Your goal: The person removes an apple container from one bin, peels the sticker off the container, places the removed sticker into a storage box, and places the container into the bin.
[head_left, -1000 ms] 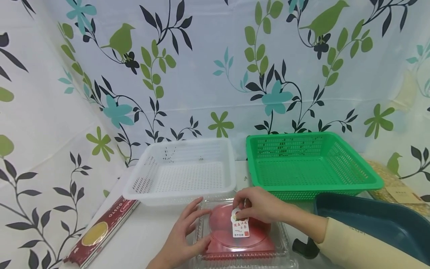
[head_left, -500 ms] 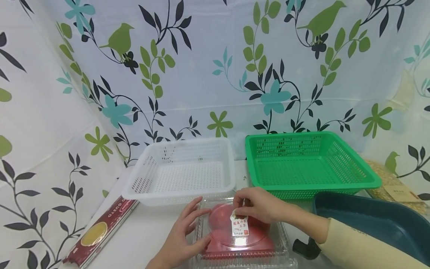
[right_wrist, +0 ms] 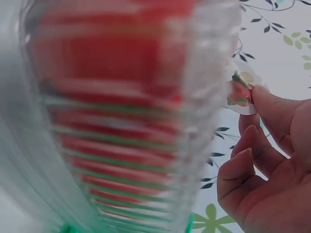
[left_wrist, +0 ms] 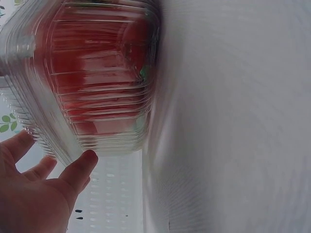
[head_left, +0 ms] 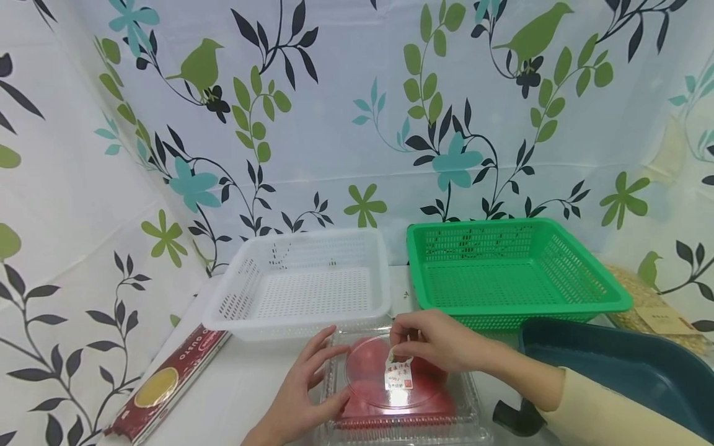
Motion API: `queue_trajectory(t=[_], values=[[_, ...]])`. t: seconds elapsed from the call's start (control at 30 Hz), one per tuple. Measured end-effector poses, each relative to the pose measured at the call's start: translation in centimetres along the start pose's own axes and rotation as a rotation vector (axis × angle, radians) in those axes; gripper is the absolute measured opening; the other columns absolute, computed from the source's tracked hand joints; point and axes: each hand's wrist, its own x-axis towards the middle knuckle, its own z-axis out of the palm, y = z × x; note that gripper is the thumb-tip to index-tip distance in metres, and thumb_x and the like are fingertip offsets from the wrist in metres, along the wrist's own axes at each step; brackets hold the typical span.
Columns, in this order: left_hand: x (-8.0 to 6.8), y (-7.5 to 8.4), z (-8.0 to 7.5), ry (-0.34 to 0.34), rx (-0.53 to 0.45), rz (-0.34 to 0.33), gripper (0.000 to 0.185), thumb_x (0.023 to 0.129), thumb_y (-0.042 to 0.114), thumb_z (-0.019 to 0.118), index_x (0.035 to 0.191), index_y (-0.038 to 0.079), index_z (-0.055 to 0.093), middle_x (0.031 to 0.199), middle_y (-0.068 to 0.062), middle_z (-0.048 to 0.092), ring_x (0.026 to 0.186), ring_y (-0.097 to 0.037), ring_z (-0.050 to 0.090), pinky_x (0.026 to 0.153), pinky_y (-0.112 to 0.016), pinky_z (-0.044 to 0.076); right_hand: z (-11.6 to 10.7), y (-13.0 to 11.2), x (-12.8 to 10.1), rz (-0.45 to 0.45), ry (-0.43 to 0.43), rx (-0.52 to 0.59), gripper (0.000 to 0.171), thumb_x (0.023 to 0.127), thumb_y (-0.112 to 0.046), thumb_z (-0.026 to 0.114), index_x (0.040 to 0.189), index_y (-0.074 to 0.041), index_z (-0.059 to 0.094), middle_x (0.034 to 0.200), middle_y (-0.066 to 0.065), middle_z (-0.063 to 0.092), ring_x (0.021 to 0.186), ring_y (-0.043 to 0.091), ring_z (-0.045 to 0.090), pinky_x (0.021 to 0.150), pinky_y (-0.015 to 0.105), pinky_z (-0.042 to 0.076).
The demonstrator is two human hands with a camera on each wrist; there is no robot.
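A clear plastic box with red contents, perhaps fruit, sits at the front of the table. On its lid is a white sticker with red lettering. My right hand pinches the sticker's upper end between thumb and finger; that end, with a fruit picture, stands off the lid in the right wrist view. Spread over the box's left side, my left hand touches the lid with its fingertips. In the left wrist view, fingers of that hand rest against the ribbed rim.
Behind the box stand a white basket and a green basket. A dark blue pan with a black handle lies right, partly under my sleeve. A red packet lies left, a bag of yellowish grains far right.
My right hand has moved slightly to the right, and the sticker's upper end has come up from the lid with it. The left hand and the box have stayed put.
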Motion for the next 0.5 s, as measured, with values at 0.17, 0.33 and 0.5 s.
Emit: queue_trajectory(t=[0.17, 0.33, 0.5], values=[[0.0, 0.0, 0.0, -0.002, -0.002, 0.013, 0.049, 0.079, 0.029, 0.074, 0.125, 0.026, 0.056, 0.149, 0.001, 0.026, 0.131, -0.037, 0.031, 0.079, -0.057, 0.048, -0.3, -0.7, -0.5, 0.003, 0.013, -0.015, 0.005, 0.089, -0.025, 0.065, 0.087, -0.021, 0.062, 0.081, -0.009, 0.063, 0.073, 0.011, 0.058, 0.061, 0.026, 0.052], [0.0, -0.1, -0.1, -0.004, -0.011, 0.027, 0.049, 0.08, 0.028, 0.073, 0.125, 0.025, 0.056, 0.149, 0.0, 0.026, 0.131, -0.038, 0.03, 0.079, -0.057, 0.049, -0.7, -1.3, -1.0, -0.009, 0.023, 0.011, 0.005, 0.089, -0.024, 0.065, 0.087, -0.02, 0.062, 0.081, -0.007, 0.063, 0.075, 0.012, 0.06, 0.064, 0.028, 0.053], [0.0, -0.1, -0.1, -0.005, -0.002, 0.038, 0.049, 0.08, 0.028, 0.073, 0.126, 0.025, 0.056, 0.149, -0.001, 0.026, 0.13, -0.037, 0.031, 0.08, -0.055, 0.049, -1.8, -1.9, -1.6, -0.021, 0.089, -0.003, 0.003, 0.09, -0.022, 0.064, 0.089, -0.022, 0.06, 0.08, -0.008, 0.063, 0.073, 0.013, 0.059, 0.065, 0.028, 0.05]])
